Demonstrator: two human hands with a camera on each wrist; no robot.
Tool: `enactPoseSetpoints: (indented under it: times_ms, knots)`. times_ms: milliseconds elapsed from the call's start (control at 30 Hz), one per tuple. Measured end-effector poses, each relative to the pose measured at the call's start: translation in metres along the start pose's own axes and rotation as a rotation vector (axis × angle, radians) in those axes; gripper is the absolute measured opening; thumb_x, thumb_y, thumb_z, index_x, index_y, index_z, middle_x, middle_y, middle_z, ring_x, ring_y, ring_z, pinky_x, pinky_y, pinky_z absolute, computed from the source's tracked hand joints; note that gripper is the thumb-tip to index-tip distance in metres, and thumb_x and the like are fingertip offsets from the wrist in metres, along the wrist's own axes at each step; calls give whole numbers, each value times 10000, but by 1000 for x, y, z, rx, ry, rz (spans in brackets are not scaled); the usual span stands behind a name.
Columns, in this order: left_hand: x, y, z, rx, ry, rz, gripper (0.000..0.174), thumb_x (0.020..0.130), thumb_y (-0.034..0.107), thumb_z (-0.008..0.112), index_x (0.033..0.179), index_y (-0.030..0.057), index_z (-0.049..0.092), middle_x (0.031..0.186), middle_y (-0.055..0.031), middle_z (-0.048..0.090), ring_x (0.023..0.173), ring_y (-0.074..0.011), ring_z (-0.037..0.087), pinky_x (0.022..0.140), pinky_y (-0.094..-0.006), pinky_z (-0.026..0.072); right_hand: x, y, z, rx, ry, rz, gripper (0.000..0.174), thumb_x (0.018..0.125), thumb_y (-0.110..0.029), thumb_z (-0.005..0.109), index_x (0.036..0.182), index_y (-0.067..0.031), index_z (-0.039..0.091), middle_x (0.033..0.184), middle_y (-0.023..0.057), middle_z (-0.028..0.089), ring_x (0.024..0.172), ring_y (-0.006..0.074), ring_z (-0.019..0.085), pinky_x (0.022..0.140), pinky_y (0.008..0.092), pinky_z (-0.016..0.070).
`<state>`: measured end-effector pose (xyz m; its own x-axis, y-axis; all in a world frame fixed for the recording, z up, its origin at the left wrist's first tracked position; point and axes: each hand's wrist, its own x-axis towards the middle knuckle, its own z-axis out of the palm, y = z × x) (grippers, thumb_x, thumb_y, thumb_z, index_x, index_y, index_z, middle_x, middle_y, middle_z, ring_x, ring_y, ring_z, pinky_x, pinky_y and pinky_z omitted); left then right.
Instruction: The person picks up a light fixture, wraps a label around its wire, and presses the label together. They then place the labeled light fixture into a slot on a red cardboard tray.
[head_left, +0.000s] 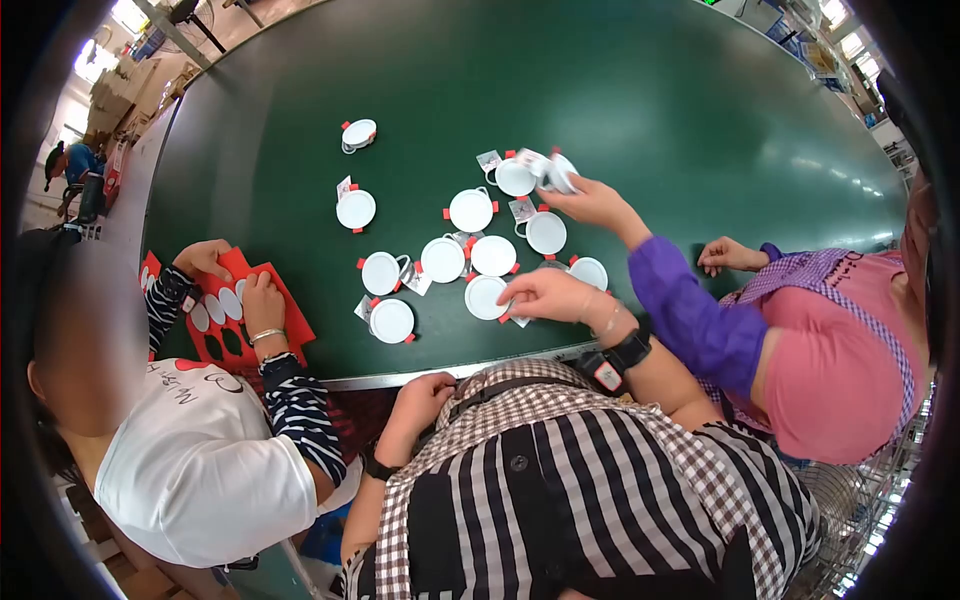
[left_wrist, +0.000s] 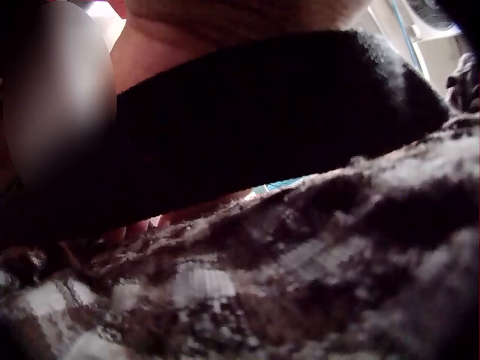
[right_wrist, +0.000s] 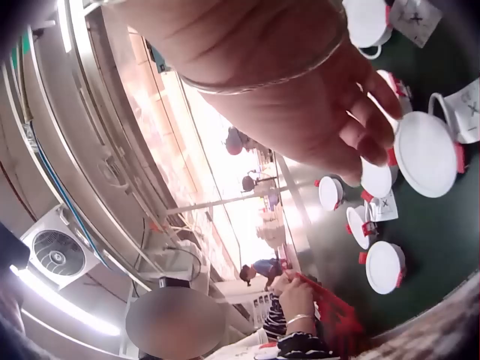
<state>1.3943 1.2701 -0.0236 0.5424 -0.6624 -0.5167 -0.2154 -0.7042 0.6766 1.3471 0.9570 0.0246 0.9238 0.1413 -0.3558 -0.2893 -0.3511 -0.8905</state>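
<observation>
My right hand (head_left: 556, 296) reaches over the near part of the green table (head_left: 640, 110). Its bent thumb and fingers pinch the rim of a round white downlight (head_left: 484, 298) with red clips. In the right wrist view these fingers (right_wrist: 371, 142) overlap that downlight (right_wrist: 377, 180), with a larger one (right_wrist: 426, 154) beside it. Several more downlights (head_left: 443, 260) lie face up around it, some with white cables and labelled boxes (head_left: 522, 210). My left hand (head_left: 424, 402) rests, loosely curled, by the table edge against my checked apron; its wrist view shows mostly dark strap and cloth.
At left, a person's hands (head_left: 262, 305) hold a red sheet (head_left: 290, 318) with white ovals. From the right, another person's hand (head_left: 590, 203) holds a downlight (head_left: 560, 172) above the table; their other hand (head_left: 728, 256) rests at its edge. More downlights (head_left: 356, 209) lie farther left.
</observation>
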Motion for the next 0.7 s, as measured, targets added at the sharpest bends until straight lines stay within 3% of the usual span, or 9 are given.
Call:
enactPoseSetpoints:
  times_ms: [100,167,267,400,500,567,700]
  knots:
    - [2,-3,2,13,-3,8,169,826,95,606,980,38,646,855,-146,659,770,-259,636,714,-333,487,-32,33,12,253,104,66,179,832,-136,635,985,-48,669,750,19,648,656,74,579,610,230,470]
    - [3,-4,3,21,12,26,188,805,141,648,967,47,662,845,-150,665,768,-287,649,693,-350,500,-47,46,17,153,210,13,151,852,-126,623,963,-35,668,762,27,653,659,75,582,610,221,470]
    - [2,-4,0,19,1,41,175,809,132,638,959,46,664,844,-150,664,770,-289,647,698,-347,498,-67,46,19,95,413,121,136,850,-138,635,939,-40,669,762,20,650,694,69,589,625,217,469]
    - [0,6,-7,73,-35,28,168,810,130,632,950,44,666,846,-153,663,774,-291,646,698,-348,497,-75,56,24,124,399,181,109,853,-124,625,918,-50,674,757,14,649,688,68,583,610,223,461]
    - [-4,11,-9,45,-42,9,160,812,139,627,936,49,672,850,-149,664,779,-296,645,701,-355,495,-74,64,30,246,268,139,118,842,-135,626,921,-62,675,737,27,642,651,95,580,588,247,453]
    - [-2,11,-11,46,-45,1,157,813,153,625,926,57,677,854,-144,664,781,-300,643,702,-363,494,-72,54,29,25,224,110,156,817,-149,636,945,-66,670,709,48,626,618,137,575,574,277,446]
    - [1,5,-13,38,-35,-61,155,816,177,629,916,73,688,831,-131,669,775,-303,643,698,-366,495,-68,51,32,-8,188,39,182,796,-162,642,948,-67,668,694,56,615,609,169,574,579,298,452]
